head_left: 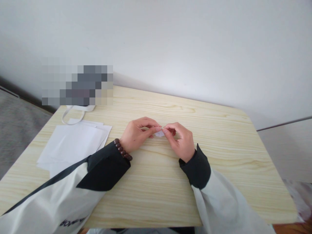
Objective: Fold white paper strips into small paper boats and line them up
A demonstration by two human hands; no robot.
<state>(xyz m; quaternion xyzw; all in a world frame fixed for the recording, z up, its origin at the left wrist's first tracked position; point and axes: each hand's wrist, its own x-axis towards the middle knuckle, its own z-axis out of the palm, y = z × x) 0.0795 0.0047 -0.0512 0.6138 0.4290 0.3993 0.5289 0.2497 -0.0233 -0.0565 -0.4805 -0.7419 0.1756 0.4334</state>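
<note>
Over the middle of the table, my left hand (140, 131) and my right hand (180, 138) meet at the fingertips. Between them is a small folded piece of white paper (160, 133), mostly covered by the fingers. Thumb and forefinger of each hand pinch its upper edge, one hand at either side. How the paper is folded is too small to make out. A dark beaded bracelet (122, 150) circles my left wrist.
Several loose white sheets (70, 141) overlap on the left of the wood-grain table (151, 195). Behind them a white cable (63, 116) loops from a white-based object, its upper part blurred out. A pale wall (185, 48) rises along the back edge.
</note>
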